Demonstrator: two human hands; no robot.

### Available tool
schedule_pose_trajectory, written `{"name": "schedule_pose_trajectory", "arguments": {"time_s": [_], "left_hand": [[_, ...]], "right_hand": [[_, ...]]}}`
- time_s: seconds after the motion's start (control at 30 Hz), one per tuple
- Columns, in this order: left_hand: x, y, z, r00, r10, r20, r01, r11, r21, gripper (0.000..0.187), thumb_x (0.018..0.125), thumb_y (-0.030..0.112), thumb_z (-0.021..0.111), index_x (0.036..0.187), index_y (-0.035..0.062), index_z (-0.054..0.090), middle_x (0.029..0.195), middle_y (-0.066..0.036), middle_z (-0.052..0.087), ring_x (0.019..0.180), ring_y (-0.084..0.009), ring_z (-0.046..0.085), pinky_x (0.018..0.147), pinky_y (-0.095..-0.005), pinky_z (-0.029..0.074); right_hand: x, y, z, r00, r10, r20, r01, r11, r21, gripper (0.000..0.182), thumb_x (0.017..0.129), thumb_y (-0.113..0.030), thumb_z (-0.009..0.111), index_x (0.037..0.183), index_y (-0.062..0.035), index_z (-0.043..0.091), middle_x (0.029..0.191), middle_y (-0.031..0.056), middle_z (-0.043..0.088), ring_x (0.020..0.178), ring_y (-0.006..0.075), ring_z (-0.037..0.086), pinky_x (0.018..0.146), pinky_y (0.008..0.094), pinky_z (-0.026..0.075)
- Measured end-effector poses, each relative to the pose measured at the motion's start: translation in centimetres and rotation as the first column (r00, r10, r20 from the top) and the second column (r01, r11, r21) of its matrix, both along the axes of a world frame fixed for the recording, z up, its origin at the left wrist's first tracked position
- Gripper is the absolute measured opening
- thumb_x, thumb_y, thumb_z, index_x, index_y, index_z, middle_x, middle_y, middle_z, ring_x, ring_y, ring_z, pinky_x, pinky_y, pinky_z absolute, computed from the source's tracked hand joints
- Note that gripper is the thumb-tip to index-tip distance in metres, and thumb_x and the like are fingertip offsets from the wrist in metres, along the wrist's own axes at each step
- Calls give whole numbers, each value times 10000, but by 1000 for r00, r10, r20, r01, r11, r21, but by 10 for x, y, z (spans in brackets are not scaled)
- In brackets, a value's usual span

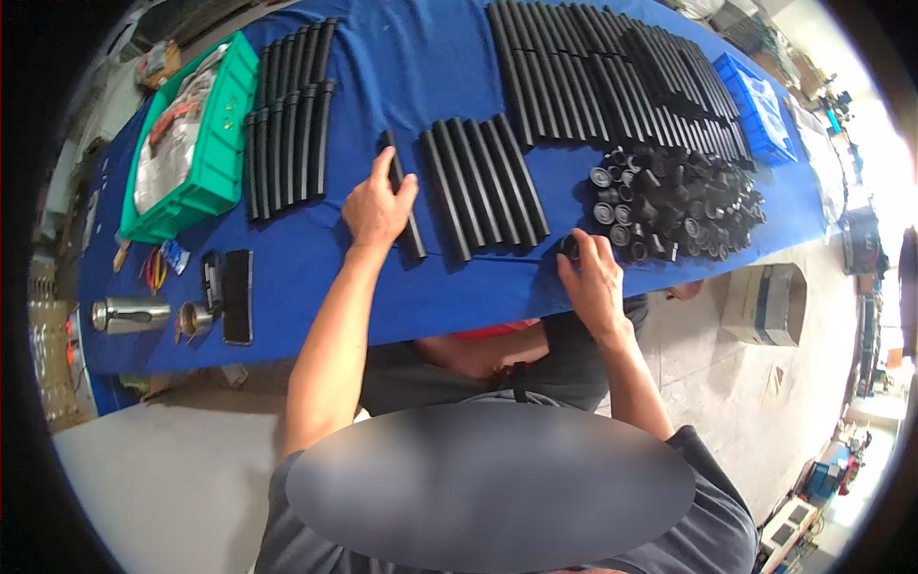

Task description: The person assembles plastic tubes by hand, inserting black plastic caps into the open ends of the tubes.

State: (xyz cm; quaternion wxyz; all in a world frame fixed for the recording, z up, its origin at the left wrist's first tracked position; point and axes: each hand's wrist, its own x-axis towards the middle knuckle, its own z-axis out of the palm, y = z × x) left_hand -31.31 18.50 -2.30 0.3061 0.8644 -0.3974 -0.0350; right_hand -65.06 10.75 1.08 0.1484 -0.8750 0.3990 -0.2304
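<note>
My left hand (380,209) is closed on a slim black tube (413,234), thumb on one side and fingers on the other; the tube lies on or just above the blue cloth. My right hand (595,284) pinches a small round black cap (570,247) at the near left side of a heap of black caps (674,206). Between my hands is a row of several black tubes (486,187), side by side. More black tubes (292,115) lie to the left, in two overlapping rows with collars where they meet.
A large stack of black tubes (574,81) covers the back right, beside a blue bin (755,110). At left stand a green crate (204,158), a steel flask (134,315) and a phone (238,297). A cardboard box (763,304) sits on the floor at right.
</note>
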Motion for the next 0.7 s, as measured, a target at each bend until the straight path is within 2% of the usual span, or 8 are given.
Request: {"name": "schedule_pose_trajectory", "arguments": {"time_s": [0.13, 0.27, 0.37, 0.4, 0.5, 0.53, 0.6, 0.7], "left_hand": [[-1, 1, 1, 999, -27, 38, 28, 999, -23, 560, 881, 382, 693, 1408, 212, 603, 1005, -147, 770, 899, -390, 739, 784, -514, 580], [-1, 0, 7, 997, -66, 44, 64, 997, 48, 578, 877, 382, 690, 1427, 230, 599, 1050, -151, 766, 952, -386, 733, 816, -514, 580], [-2, -4, 23, 993, -116, 36, 106, 974, 200, 577, 868, 371, 692, 1427, 253, 603, 1072, -179, 758, 1005, -405, 722, 859, -529, 575], [3, -6, 22, 992, -125, 5, 121, 974, 193, 573, 862, 379, 687, 1415, 245, 618, 1110, -206, 748, 1048, -437, 706, 916, -527, 558], [3, 8, 21, 986, -109, -126, 117, 992, 53, 450, 845, 314, 646, 1247, 131, 732, 1107, -213, 744, 1062, -416, 705, 933, -467, 555], [0, 16, 17, 989, -147, -25, 142, 982, -127, 419, 859, 301, 673, 1221, 103, 744, 953, -165, 771, 827, -320, 749, 779, -412, 578], [-21, 44, 36, 941, -24, -337, 9, 999, -46, 349, 896, 256, 710, 1179, 55, 750, 747, -62, 700, 577, -151, 634, 556, -311, 508], [-69, 80, 69, 841, -47, -539, -54, 984, -171, 304, 928, 275, 735, 1075, 10, 755, 565, -16, 571, 476, -95, 564, 458, -283, 442]], "right_hand": [[1, 1, 2, 998, -25, -61, 33, 991, 129, 606, 882, -140, 754, 1406, 10, 489, 1200, 240, 584, 1023, 434, 655, 847, 481, 567], [-1, 20, 30, 999, -32, 42, 30, 998, 46, 647, 873, -132, 778, 1425, 10, 473, 1215, 238, 595, 1045, 418, 651, 852, 464, 559], [9, 45, 36, 962, 169, 214, -208, 962, 176, 443, 870, -118, 783, 1256, 14, 610, 1023, 173, 666, 831, 323, 685, 710, 403, 569], [15, 56, 29, 939, 228, 257, -280, 941, 191, 428, 865, -120, 788, 1239, 11, 625, 986, 165, 669, 763, 284, 680, 661, 378, 565], [24, 79, 14, 894, 329, 304, -434, 807, 400, 499, 866, -123, 786, 1311, 4, 601, 1008, 166, 669, 762, 251, 675, 682, 368, 567], [28, 84, 14, 881, 306, 360, -449, 779, 438, 523, 867, -123, 785, 1334, 5, 587, 1020, 164, 668, 765, 243, 673, 690, 362, 565], [34, 95, 19, 857, 229, 463, -473, 706, 527, 571, 870, -124, 784, 1379, 6, 559, 1044, 162, 665, 770, 225, 669, 704, 349, 561], [46, 102, 32, 775, 182, 605, -592, 544, 595, 646, 882, -104, 772, 1461, -7, 504, 1112, 171, 668, 827, 202, 672, 751, 342, 558]]}}
